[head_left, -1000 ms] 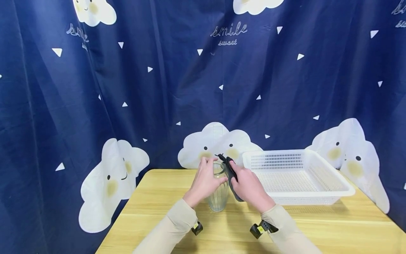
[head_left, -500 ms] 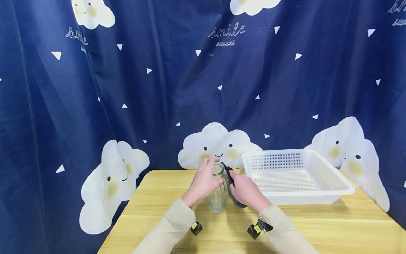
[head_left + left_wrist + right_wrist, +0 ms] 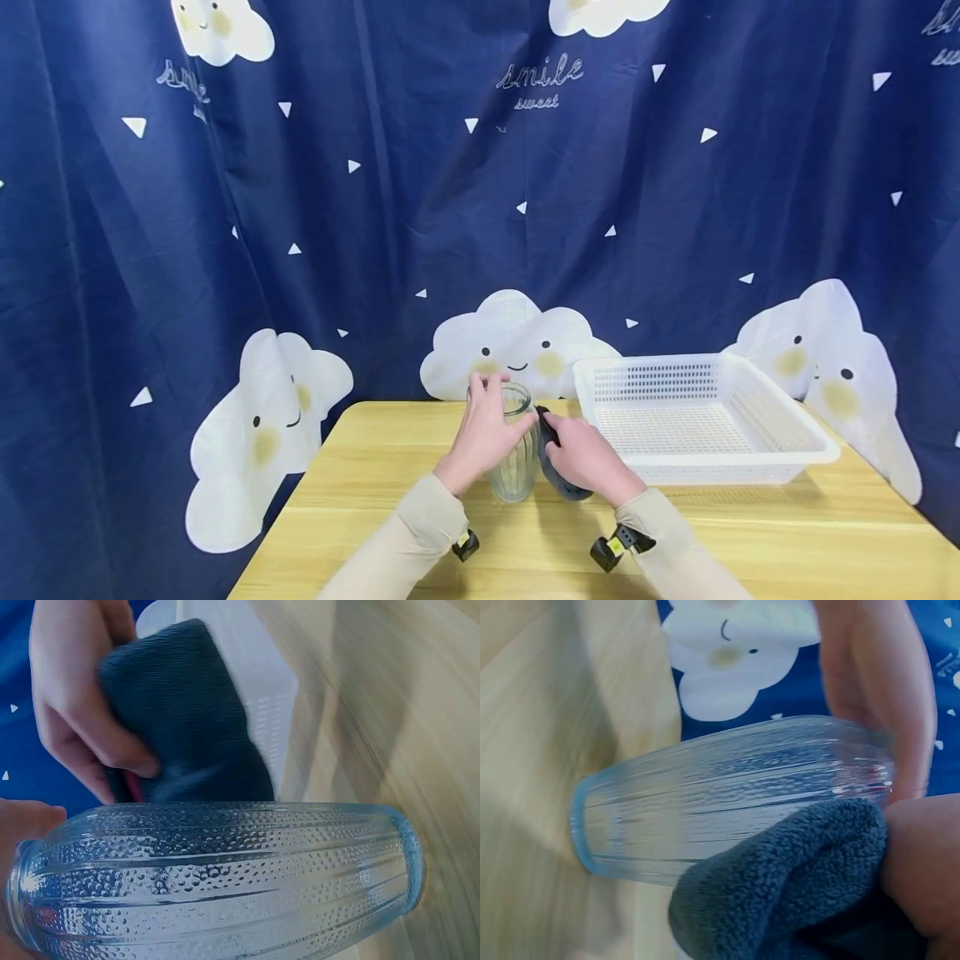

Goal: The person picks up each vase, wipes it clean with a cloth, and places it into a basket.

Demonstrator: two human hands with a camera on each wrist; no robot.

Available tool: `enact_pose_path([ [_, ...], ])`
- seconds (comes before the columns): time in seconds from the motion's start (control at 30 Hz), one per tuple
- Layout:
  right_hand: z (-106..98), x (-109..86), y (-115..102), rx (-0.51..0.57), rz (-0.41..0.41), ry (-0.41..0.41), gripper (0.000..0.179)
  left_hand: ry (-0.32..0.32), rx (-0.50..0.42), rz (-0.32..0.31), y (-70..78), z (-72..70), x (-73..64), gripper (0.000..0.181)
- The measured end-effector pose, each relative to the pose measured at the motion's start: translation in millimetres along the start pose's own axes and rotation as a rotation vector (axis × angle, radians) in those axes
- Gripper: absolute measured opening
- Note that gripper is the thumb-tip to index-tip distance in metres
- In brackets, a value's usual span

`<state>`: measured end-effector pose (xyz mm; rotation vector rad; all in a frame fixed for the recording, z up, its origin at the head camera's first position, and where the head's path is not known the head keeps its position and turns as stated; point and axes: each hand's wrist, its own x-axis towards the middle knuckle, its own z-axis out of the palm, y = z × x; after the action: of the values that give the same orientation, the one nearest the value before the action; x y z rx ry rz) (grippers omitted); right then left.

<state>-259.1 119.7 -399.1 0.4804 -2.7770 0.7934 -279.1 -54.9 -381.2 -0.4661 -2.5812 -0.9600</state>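
Observation:
A clear ribbed glass vase [image 3: 513, 475] stands upright on the wooden table. My left hand [image 3: 480, 437] holds it near its mouth, thumb on the near side and fingers over the rim. To the right of the vase, my right hand [image 3: 588, 458] grips a dark grey cloth [image 3: 561, 482]. In the right wrist view the cloth [image 3: 772, 877] looks fluffy and folded, overlapping the vase [image 3: 705, 802] in front. The left wrist view shows a smoother dark side of the cloth [image 3: 184, 712] behind the bumpy glass. Whether cloth and glass touch, I cannot tell.
A white perforated plastic basket [image 3: 720, 458] stands on the table [image 3: 375, 500] just right of my right hand. Behind the table hangs a dark blue curtain [image 3: 420, 208] with clouds and small white triangles.
My right hand has brought the cloth lower along the vase's right side; its black end no longer sticks up above the rim. My left hand stays at the vase's mouth.

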Motion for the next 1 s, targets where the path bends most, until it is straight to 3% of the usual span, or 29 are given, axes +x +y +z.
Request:
enact_pose_path([
  [0.23, -19.1, 2.5, -6.6, 0.046, -0.064, 0.158, 0.055, 0.023, -0.013, -0.015, 2.4, -3.3, 0.6, 0.07],
  [0.37, -22.5, 5.6, -8.2, 0.05, -0.088, 0.185, 0.056, 0.02, -0.022, -0.042, 3.8, -5.6, 1.2, 0.072],
  [0.7, -2.6, 7.4, -2.3, -0.046, -0.02, 0.043, 0.052, -0.031, -0.045, -0.052, 4.6, -9.5, 1.8, 0.07],
  [1.0, 12.6, 1.3, 3.6, -0.057, -0.035, -0.061, 0.042, -0.069, -0.071, -0.015, 3.2, -18.1, 1.2, 0.069],
])
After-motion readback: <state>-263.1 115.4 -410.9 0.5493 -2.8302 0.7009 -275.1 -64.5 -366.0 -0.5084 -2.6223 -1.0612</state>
